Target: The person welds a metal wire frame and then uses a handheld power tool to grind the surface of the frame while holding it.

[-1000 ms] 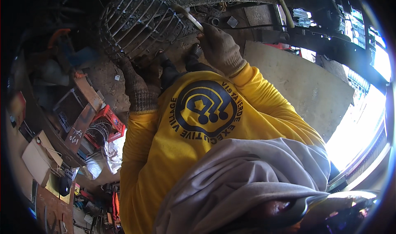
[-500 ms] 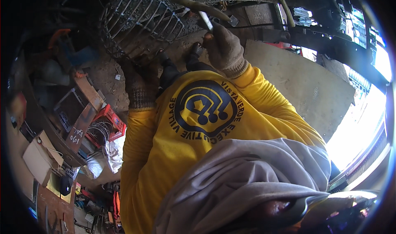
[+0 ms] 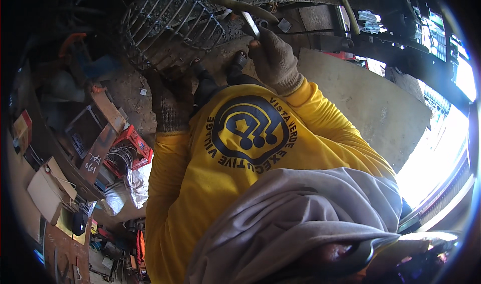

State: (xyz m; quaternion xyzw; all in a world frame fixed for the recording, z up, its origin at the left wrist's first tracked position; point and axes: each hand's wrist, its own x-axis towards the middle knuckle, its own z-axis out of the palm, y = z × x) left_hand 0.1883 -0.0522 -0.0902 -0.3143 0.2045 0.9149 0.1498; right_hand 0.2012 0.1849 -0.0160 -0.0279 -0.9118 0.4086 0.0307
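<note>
In the upper left is a metal frame [image 3: 176,29], an oval cage of welded bars with several crosswise rungs. My left hand [image 3: 172,101], in a dark knitted glove, is closed at the frame's near edge; its fingers lie in deep shadow. My right hand [image 3: 274,58], in a brown knitted glove, is closed around the pale handle of a chipping hammer [image 3: 245,7]. The hammer's long, slim head points left and right, raised to the right of the frame and apart from it.
A red plastic crate [image 3: 146,146] with coiled wire stands at the left beside white bags [image 3: 116,200]. A wooden bench with a cardboard box [image 3: 48,190] runs along the left side. To the right leans a large flat sheet [image 3: 361,101]. My sandalled feet [image 3: 239,59] are below the frame.
Almost nothing differs. The hammer and my right hand have shifted very slightly, and my left hand stays at the frame's edge.
</note>
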